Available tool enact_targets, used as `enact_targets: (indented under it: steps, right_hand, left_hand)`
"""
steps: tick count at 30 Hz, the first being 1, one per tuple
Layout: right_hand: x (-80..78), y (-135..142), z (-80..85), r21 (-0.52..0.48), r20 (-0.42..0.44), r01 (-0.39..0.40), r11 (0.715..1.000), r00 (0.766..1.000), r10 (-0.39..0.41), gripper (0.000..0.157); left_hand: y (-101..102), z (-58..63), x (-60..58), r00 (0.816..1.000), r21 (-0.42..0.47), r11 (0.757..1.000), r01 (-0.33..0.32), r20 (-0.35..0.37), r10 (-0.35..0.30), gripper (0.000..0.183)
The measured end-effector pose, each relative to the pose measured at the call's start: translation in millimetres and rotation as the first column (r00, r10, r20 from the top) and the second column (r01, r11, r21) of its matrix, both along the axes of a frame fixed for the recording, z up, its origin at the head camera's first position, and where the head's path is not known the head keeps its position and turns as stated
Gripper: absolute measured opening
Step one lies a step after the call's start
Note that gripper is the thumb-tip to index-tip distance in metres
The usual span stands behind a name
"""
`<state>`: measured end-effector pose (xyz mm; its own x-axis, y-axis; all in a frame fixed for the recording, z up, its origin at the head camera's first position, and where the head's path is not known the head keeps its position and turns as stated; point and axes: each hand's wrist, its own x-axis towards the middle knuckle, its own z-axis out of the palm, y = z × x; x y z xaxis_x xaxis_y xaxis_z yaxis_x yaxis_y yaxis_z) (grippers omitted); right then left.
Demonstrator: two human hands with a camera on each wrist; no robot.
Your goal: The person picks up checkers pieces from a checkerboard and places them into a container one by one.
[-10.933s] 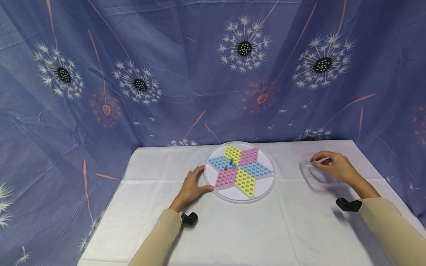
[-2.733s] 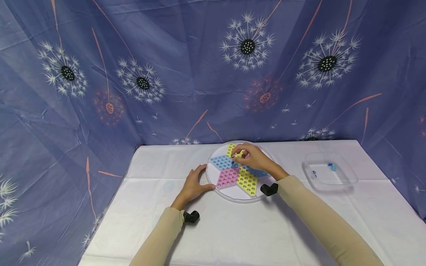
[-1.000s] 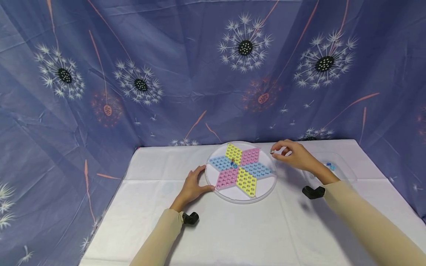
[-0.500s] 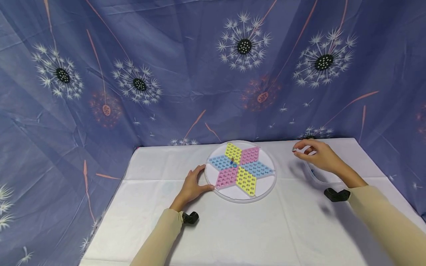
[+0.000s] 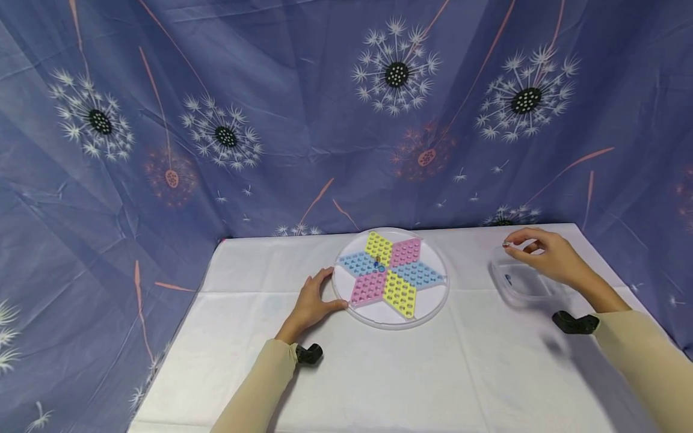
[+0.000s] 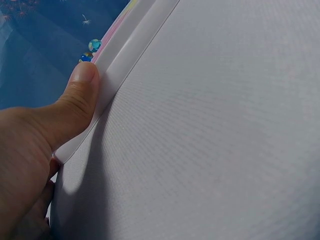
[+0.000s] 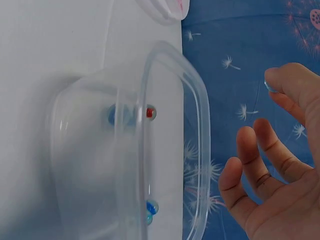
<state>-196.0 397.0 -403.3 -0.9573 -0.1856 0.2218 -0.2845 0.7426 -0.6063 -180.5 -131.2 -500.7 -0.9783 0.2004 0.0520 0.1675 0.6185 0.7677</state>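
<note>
A round white Chinese checkers board (image 5: 373, 314) with a pink, yellow and blue star lies on the table. My left hand (image 5: 311, 304) holds its left rim, thumb (image 6: 85, 82) on the near edge and fingers farther round. Near the star's centre sit a light-blue marble (image 5: 381, 269), a dark-blue one (image 5: 376, 264) and an amber one (image 5: 378, 260). My right hand (image 5: 547, 255) pinches a clear marble (image 5: 506, 244) between thumb and index finger, above the far left rim of a clear plastic container (image 5: 503, 294). Its other fingers are spread.
Inside the container, the right wrist view shows a marble with a red core (image 7: 151, 112) and a blue marble (image 7: 152, 207) among several. A white cloth (image 5: 400, 379) covers the table. Behind it hangs a blue dandelion-print curtain (image 5: 303, 120).
My right hand was over the board's centre, then moved right with the marble to the container. A reddish marble seen earlier on the pink section is gone. My left hand has stayed put.
</note>
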Motion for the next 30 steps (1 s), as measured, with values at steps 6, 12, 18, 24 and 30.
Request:
enact_targets:
  steps: [6, 12, 18, 24, 30]
  right_hand:
    - [3.0, 5.8, -1.8, 0.008, 0.001, -0.005, 1.000, 1.000, 0.005, 0.023]
    - [4.0, 6.9, -3.8, 0.013, 0.013, 0.007, 1.000, 1.000, -0.008, 0.023]
    - [2.9, 7.2, -9.2, 0.015, 0.043, 0.039, 0.999, 0.998, -0.040, 0.022]
    - [3.2, 9.2, -17.1, 0.039, 0.078, 0.031, 0.999, 0.996, -0.034, 0.022]
    - [3.9, 9.7, -24.4, 0.042, 0.112, 0.030, 0.999, 0.993, -0.034, 0.024]
  left_hand:
    - [-0.3, 1.5, -0.1, 1.000, 0.002, 1.000, 0.001, -0.007, -0.001, 0.094]
    - [0.3, 1.8, 0.1, 1.000, 0.001, 1.000, 0.004, -0.005, -0.004, 0.094]
    - [-0.2, 2.1, 0.5, 1.000, 0.003, 1.000, 0.006, -0.004, -0.006, 0.094]
    - [0.0, 1.8, -0.1, 1.000, -0.002, 1.000, 0.008, -0.011, -0.008, 0.094]
    - [0.1, 0.8, -0.8, 1.000, -0.004, 1.000, 0.011, -0.011, -0.011, 0.094]
